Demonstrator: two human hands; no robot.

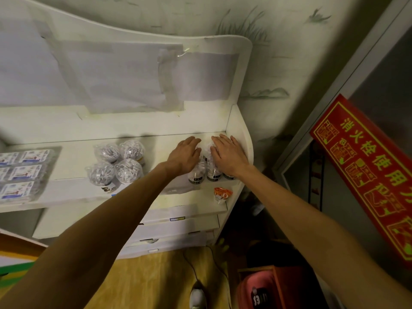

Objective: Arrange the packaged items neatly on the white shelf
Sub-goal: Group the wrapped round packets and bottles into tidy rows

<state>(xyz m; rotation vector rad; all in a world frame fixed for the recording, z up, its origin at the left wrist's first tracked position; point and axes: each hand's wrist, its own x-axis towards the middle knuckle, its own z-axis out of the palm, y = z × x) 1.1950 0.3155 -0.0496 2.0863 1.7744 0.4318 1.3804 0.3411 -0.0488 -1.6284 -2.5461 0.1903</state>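
Head view of the white shelf (156,197), seen from above, partway through the arranging. My left hand (186,156) and right hand (229,157) lie palm-down, fingers spread and nearly flat, over a cluster of small clear jars (197,173) at the right end of the shelf, close to the side panel (239,134). Both hands rest on the jar tops and press the group together; neither is closed round a single jar, and I cannot tell how many jars sit under my palms.

Done, as I judge it: four round clear tubs of cotton swabs (117,161) stand in a tidy two-by-two block near the middle of the shelf, touching one another. A tray of flat blue-and-white packets (22,172) lies in rows at the left end, well apart from the tubs.

Left to do, as I judge it: the jar cluster under my hands needs squaring into a block, and one small orange sachet (222,194) lies loose on the front edge, just in front of the jars and apart from every group. A dark-labelled item (108,188) lies at the front of the tubs, partly hidden by my left forearm.
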